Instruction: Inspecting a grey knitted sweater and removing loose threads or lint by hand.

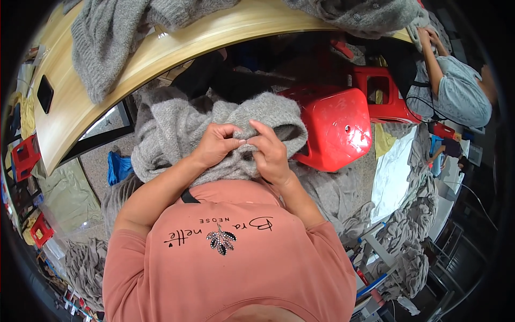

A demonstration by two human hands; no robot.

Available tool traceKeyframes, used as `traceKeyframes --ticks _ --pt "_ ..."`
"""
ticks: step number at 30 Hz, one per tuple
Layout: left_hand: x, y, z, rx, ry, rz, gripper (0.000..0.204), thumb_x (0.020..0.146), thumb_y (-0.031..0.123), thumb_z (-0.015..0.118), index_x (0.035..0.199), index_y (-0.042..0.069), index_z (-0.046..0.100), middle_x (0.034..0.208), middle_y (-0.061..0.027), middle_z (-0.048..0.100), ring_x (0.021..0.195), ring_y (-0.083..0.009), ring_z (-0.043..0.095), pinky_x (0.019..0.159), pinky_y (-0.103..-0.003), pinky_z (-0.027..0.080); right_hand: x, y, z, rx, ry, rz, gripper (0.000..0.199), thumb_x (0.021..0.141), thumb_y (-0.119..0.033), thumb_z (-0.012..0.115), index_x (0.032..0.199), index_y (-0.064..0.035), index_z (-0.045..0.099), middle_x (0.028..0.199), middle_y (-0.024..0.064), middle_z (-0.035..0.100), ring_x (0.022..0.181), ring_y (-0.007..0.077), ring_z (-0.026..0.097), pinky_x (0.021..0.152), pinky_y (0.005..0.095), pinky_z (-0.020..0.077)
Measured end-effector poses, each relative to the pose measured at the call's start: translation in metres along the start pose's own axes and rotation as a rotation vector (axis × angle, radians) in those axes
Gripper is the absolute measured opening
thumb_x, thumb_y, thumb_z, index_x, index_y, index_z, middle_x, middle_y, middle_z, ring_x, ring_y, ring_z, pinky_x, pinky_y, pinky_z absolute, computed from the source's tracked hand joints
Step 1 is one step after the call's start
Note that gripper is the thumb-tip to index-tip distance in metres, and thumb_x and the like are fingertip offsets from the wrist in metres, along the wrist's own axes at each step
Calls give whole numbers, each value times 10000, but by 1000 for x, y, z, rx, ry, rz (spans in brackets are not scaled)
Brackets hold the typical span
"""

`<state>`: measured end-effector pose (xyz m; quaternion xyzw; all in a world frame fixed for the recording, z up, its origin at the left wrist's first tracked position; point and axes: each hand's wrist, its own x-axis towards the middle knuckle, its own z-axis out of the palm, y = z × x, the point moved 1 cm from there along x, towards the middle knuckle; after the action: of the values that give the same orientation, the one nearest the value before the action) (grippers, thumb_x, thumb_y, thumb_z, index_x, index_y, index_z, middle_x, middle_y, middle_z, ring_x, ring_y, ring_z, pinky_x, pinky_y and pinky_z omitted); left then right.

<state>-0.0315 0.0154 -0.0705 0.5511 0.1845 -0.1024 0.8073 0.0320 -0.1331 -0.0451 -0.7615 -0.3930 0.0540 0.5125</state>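
A bulky grey knitted garment [166, 129] lies bunched in my lap, a rounded fold of it opening out to the right. My left hand [215, 146] is closed on the knit, thumb and fingertips pressed together at its upper surface. Close against it, my right hand [271, 155] pinches the same spot, with its index finger lifted and bent. The fingertips of both hands nearly meet. Whether something small, such as a thread or needle, sits between them is too small to tell.
A pale wooden table [64, 70] curves ahead, bearing more grey knits [107, 48] and a black phone [45, 94]. A red plastic stool [340, 129] stands right of my lap. Another person [450, 80] sits at the far right. Grey garment heaps [397, 247] lie at lower right.
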Motion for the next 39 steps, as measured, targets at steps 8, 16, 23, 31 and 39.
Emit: traceKeyframes --ticks 8,16,23,31,39 --pt "-3 -2 3 455 154 356 86 730 -14 580 797 15 626 640 -45 591 584 -74 518 534 -228 418 8 5 -1 125 -191 489 215 640 32 504 850 -7 534 765 172 576 680 308 586 607 370 459" --pt "-7 7 9 731 241 578 164 657 -75 531 779 8 601 681 -126 569 587 -238 566 527 -291 443 2 2 14 -66 -45 286 100 642 0 506 742 -12 507 662 166 530 611 362 537 551 422 435" --pt "-3 13 8 920 225 575 177 656 -41 556 825 7 577 737 -149 572 634 -311 566 557 -343 458 6 12 18 -186 1 264 176 673 17 508 839 1 564 700 147 577 561 260 555 523 313 440" --pt "15 39 34 778 78 468 210 668 -2 589 878 -7 586 793 -146 588 662 -305 572 590 -340 456 -3 31 -19 501 330 695 186 728 36 507 904 13 561 708 23 556 666 59 491 572 208 407" --pt "2 38 42 733 71 691 246 650 -69 521 862 17 608 726 -110 595 611 -199 575 547 -270 445 1 -4 -22 -32 269 64 277 545 71 525 815 12 516 763 156 543 646 290 557 593 322 472"
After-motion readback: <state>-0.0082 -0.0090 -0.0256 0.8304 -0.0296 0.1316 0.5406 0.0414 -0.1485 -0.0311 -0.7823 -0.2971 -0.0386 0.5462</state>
